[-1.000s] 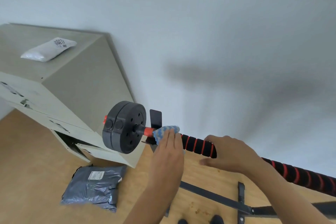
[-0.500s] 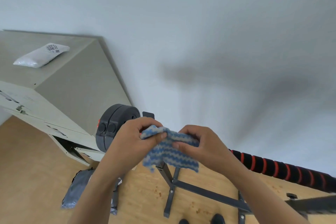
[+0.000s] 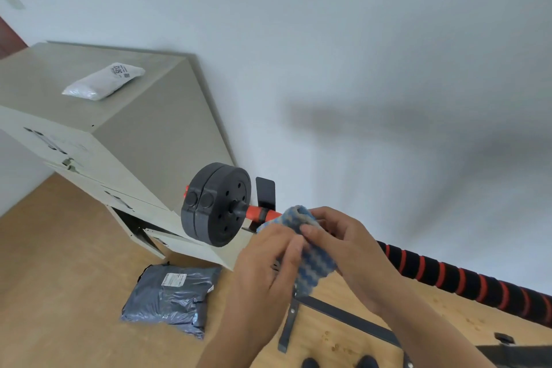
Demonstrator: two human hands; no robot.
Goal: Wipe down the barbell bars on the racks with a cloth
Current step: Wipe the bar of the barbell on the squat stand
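Holding a blue and white cloth (image 3: 313, 266) with both hands, up in front of the bar (image 3: 448, 276), just right of the round black weights (image 3: 216, 203). Pinching the top of the cloth with the right hand (image 3: 352, 251): thumb flat on the near side, other fingers curled over the top edge and down behind. Gripping the left side of the cloth with the left hand (image 3: 265, 275): fingers pressed close together and bent onto the near side, thumb hidden. Hanging down loose between the two hands, bottom end free. Hiding a short bit of the bar, so cannot tell whether touching it or not.

Lying across a black rack (image 3: 343, 317), left end by the upright hook (image 3: 265, 194). Black with red rings along the right side, then a plain red part (image 3: 260, 212) next to the weights. Running off at the right edge of the view.

On top of the grey cabinet (image 3: 143, 140), about the middle of the top: a white bag (image 3: 103, 81). Down on the wooden floor (image 3: 59, 278), near the front corner of the cabinet and below the weights: a dark grey bag (image 3: 173, 296) with a white label. Behind it all, a plain pale wall (image 3: 358, 39). At the very bottom, two dark shoe tips (image 3: 310, 363) on the floor.
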